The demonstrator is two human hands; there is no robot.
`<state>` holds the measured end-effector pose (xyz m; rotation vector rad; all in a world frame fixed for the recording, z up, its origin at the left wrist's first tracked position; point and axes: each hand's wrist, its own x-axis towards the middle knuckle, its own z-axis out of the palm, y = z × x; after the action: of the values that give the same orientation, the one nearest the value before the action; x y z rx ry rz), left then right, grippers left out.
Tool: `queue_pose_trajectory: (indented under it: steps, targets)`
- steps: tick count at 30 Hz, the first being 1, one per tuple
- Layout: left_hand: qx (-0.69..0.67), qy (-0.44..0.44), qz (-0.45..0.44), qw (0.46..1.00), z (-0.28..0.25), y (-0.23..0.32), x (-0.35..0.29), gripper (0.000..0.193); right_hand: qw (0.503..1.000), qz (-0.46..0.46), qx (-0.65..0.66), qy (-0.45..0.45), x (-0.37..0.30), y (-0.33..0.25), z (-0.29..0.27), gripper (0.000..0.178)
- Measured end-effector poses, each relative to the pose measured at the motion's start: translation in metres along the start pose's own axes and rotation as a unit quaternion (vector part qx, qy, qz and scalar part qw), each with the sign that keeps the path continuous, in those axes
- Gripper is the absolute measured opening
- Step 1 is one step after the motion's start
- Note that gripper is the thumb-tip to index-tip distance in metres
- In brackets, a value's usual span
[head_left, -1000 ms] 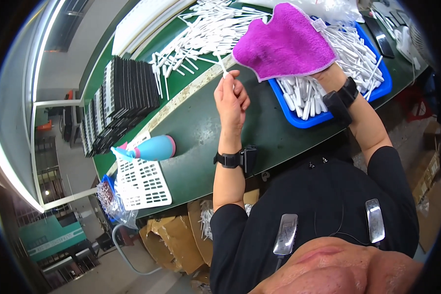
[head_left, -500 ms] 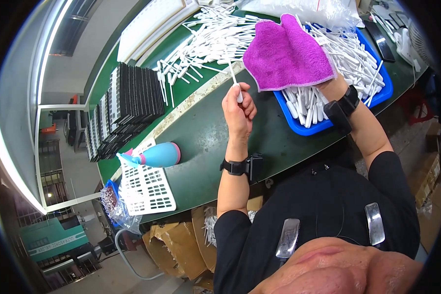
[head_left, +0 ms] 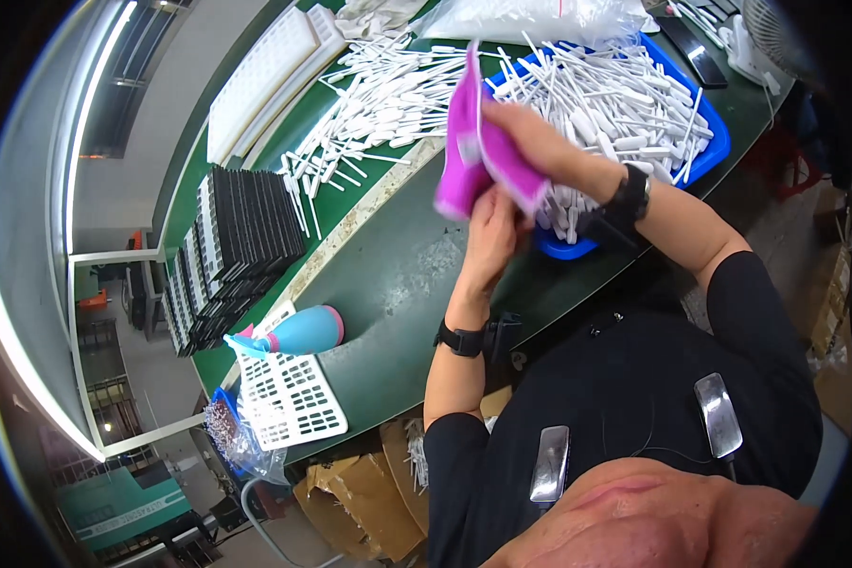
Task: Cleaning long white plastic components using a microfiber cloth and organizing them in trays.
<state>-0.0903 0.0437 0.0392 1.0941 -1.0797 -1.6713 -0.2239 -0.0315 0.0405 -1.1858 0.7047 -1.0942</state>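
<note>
A magenta cloth (head_left: pixel 464 156) is bunched in my right hand (head_left: pixel 540 142), which is closed on it and blurred by motion. Its folds hang over the fingertips of my left hand (head_left: pixel 490 237), closed just below. The white plastic stick that showed in the left fingers earlier is now hidden by cloth and hand. Under and beyond my right forearm stands a blue tray (head_left: pixel 722 142), heaped with white plastic sticks (head_left: pixel 625 114) that have thick ends. More loose white sticks (head_left: pixel 388 99) lie piled on the green table ahead of my hands.
Stacked black trays (head_left: pixel 246 222) stand at the left. A light-blue spray bottle (head_left: pixel 305 331) lies on a white slotted tray (head_left: pixel 303 407) near the table's left end. Farther off are white panels (head_left: pixel 260 80), a clear plastic bag (head_left: pixel 540 19), a phone (head_left: pixel 693 52) and a fan (head_left: pixel 776 33).
My right hand has swung the cloth left from over the blue tray onto my left hand, folding it. My left hand has shifted slightly right and nearer, and its stick is now covered.
</note>
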Motion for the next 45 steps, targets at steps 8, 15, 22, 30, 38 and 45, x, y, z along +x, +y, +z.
queue_pose_trajectory:
  steps: [8,15,22,30,38,45]
  targets:
    - [-0.276,-0.212,-0.104,0.932,-0.012,0.004,-0.003,0.023,0.99,-0.141,0.008,0.018,-0.003,0.015,-0.006,0.045]
    - [-0.074,-0.138,-0.043,0.987,-0.011,-0.013,-0.006,0.018,0.957,0.053,0.284,-0.02,-0.005,0.003,0.0,0.045]
    - [-0.06,-0.169,-0.125,0.976,-0.006,0.004,-0.012,0.022,0.944,0.061,0.32,0.05,0.002,0.018,-0.052,0.045]
    - [0.053,-0.039,0.019,0.998,-0.012,0.017,-0.011,0.029,0.994,-0.045,-0.019,-0.103,-0.019,-0.001,0.008,0.042]
    - [0.191,0.14,0.287,0.928,-0.038,0.083,-0.013,0.031,0.956,-0.078,-0.173,-0.222,-0.025,-0.019,0.025,0.035]
    - [-0.033,0.191,0.271,0.943,-0.032,0.081,-0.012,0.03,0.963,0.015,-0.194,-0.187,-0.035,-0.048,0.029,0.033]
